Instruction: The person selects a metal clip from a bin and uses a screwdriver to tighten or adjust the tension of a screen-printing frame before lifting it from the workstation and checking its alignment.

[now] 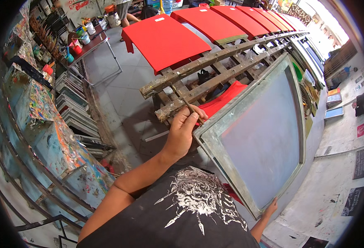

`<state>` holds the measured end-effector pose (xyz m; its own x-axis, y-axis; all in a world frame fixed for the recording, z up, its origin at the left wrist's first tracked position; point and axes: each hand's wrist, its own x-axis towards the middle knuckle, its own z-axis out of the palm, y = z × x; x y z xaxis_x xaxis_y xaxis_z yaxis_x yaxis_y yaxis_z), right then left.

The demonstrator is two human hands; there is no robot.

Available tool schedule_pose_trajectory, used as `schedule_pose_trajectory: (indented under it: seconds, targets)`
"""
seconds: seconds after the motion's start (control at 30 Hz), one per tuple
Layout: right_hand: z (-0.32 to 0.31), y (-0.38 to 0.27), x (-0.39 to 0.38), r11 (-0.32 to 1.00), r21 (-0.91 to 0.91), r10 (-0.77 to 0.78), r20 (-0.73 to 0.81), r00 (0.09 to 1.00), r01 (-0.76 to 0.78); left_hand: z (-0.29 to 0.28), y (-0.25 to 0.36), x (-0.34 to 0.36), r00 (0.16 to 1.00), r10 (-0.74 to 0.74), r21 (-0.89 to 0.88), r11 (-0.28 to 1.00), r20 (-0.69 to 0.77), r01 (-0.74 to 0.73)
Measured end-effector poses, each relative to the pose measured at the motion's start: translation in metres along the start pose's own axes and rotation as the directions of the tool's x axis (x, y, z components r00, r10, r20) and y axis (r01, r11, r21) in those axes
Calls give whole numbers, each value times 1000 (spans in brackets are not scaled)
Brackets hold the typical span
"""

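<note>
In front of me, a large screen-printing frame stands tilted, with worn grey-green edges and pale bluish mesh. My right hand grips its lower edge near the bottom corner; some of the fingers are hidden behind the frame. Beside the frame's left corner, my left hand is closed in a pinch around a thin brown stick. I cannot tell whether that hand also touches the frame. Red fabric shows between the frame and the wooden rails.
Several red shirts lie over boards along the long rail rack. At left stand a folding table with paint pots and a row of stored frames. A white wall runs along the right. Another person's leg shows at the back.
</note>
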<state>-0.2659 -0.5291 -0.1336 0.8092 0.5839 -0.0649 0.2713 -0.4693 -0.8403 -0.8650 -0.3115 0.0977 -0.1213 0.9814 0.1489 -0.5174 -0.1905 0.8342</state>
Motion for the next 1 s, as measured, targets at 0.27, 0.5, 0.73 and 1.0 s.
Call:
schedule_pose_trajectory:
  seconds: [0.27, 0.5, 0.73, 1.0]
  targets:
    - [2, -7, -16, 990, 143, -11, -66, 998, 20, 15, 10, -6, 990, 77, -41, 996, 116, -73]
    - [-3, 19, -24, 987, 153, 64, -79, 995, -52, 32, 4, -2, 991, 54, -56, 997, 121, -48]
    - [-8, 33, -29, 972, 209, 128, -107, 986, -103, 54, -6, -2, 995, 76, -178, 982, 69, -63]
    - [-17, 42, -32, 932, 335, 154, -27, 988, -136, 99, -1, -9, 968, 235, -105, 968, 83, -226]
